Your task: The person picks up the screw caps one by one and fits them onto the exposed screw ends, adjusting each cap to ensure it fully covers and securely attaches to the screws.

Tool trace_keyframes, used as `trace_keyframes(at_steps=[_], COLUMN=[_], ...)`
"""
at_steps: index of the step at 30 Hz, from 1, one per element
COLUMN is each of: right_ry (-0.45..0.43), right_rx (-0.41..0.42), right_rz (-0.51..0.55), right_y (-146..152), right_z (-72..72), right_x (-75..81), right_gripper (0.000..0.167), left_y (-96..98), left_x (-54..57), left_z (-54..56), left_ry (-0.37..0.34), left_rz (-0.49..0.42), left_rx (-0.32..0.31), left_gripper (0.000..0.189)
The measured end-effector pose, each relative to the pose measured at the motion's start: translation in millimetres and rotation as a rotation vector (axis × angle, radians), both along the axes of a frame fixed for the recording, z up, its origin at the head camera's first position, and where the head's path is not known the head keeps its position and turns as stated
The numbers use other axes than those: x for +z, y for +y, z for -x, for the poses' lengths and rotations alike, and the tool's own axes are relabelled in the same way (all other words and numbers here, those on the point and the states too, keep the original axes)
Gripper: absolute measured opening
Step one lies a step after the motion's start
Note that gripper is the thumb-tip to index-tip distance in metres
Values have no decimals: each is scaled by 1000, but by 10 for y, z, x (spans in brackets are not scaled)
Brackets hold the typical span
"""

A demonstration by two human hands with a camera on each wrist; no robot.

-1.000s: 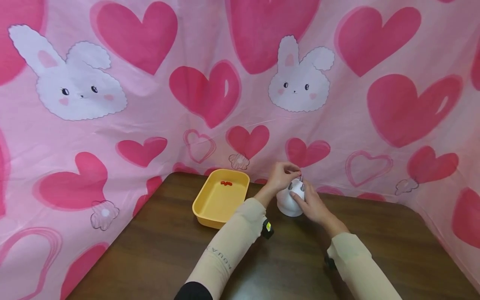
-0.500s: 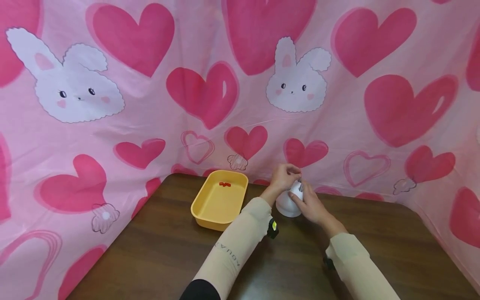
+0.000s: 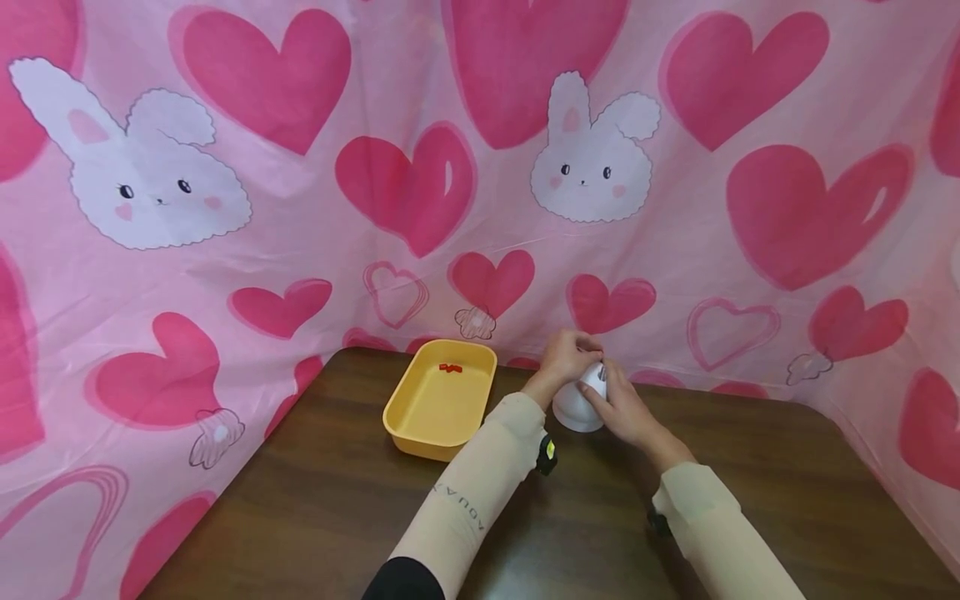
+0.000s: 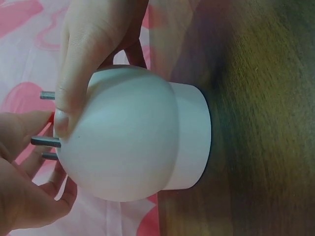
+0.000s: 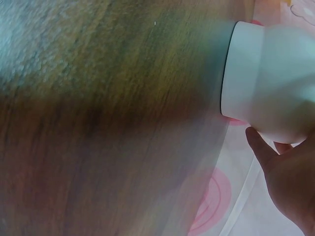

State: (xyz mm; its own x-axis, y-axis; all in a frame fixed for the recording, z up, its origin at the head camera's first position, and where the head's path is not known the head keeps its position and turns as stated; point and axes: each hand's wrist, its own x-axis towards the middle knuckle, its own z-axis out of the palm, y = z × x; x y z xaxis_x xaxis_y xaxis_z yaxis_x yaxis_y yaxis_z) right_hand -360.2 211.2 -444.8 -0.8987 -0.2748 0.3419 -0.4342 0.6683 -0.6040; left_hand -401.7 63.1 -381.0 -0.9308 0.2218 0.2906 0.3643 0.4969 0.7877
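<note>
A white ball-shaped body stands upright on its round base on the table, with several metal threaded posts rising from its top. My right hand grips it from the right side, the thumb lying over the upper curve. At the top my left hand pinches a small red piece among the posts. Its fingertips hide most of that piece. From the right wrist view, the white body shows its base on the wood and my right fingers along its side.
A yellow tray sits left of the white body, with several small red pieces near its far end. The brown table ends just behind it at a pink heart-print cloth.
The white body has turned or tipped slightly under my hands, and its posts show less from the head. My left wrist has shifted a little to the right. The tray stays put.
</note>
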Motion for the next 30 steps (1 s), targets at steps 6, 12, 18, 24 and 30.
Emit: trace_keyframes(at_steps=[6,12,18,24,30], right_ry=[1,47,63,26,26], right_rx=[-9,-8,-3,-2,0], right_rz=[-17,-13,-18,-21,-28], right_y=[12,13,8,18,-5], right_z=[-2,-15,-23,-8,11], right_x=[-9,-32,-46,-29,-16], right_gripper=[77,73,71,75,75], left_y=[23,40,35,23,-15], left_x=[26,-20,-56,-17,4], left_z=[-4,-7,-31,-27,-23], left_ry=[-1,75,84,73,60], left_rz=[94,166,171,180,170], left_rx=[30,29,38,20,-1], left_gripper=[13,17,17,19,21])
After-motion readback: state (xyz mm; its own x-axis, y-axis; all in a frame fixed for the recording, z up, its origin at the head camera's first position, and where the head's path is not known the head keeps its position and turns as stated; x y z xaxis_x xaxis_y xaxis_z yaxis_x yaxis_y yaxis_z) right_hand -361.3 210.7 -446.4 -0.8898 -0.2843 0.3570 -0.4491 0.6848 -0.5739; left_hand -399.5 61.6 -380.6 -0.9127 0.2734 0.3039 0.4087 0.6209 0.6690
